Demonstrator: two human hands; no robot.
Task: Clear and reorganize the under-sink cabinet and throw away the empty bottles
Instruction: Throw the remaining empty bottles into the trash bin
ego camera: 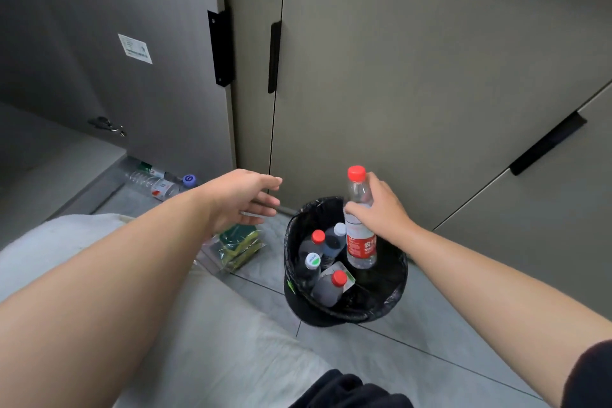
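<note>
Head view: right hand (381,209) holds bottle (360,235) over bottle-filled bin (390,295).

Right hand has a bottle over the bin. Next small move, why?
Probably release it: the right hand grips the bottle upright, its base over the open bin, where other bottles lie. The left hand holds nothing.

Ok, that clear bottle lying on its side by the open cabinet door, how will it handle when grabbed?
Probably light: the clear bottle looks see-through, with no liquid showing. It lies on its side and is round, so a nudge would likely roll it. Its ribbed wall looks thin and may dent under a firm grip.
</note>
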